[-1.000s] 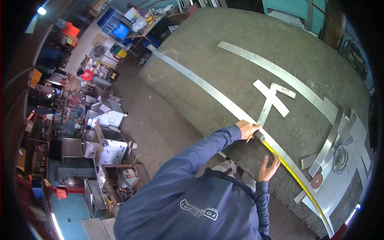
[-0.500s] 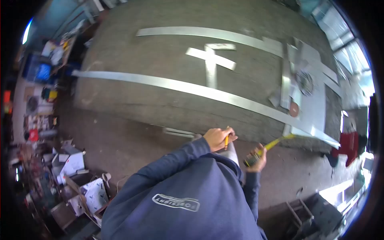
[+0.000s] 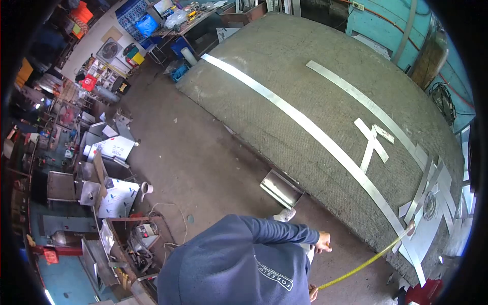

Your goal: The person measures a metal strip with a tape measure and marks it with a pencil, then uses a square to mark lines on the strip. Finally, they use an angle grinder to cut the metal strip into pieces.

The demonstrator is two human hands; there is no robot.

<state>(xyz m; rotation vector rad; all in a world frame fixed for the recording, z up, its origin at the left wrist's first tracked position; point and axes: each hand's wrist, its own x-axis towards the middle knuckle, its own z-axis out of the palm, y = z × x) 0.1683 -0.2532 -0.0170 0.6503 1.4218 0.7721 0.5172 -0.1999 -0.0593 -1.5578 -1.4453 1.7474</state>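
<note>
My left hand (image 3: 322, 242) is closed in front of my body, beside the worktable. The pencil it held half a second ago is hard to make out now. My right hand (image 3: 312, 293) shows only in part behind my sweatshirt, at the bottom of the view, closed at the near end of a yellow tape measure (image 3: 358, 266). The tape measure's case is hidden. Its blade runs out to the table's near edge, by a long metal strip (image 3: 305, 124) whose end sticks out past that edge.
On the worktable (image 3: 264, 56) lie a second long strip (image 3: 356, 94), crossed short pieces (image 3: 374, 140) and stacked sheet metal (image 3: 424, 229). A metal channel piece (image 3: 281, 189) sits on the floor by the table. Scrap boxes and a welding machine (image 3: 146, 231) stand left.
My view has swung left, so the table and both hands appear further right, with the hands lower. More of the tape's blade shows, and its case has gone out of sight.
</note>
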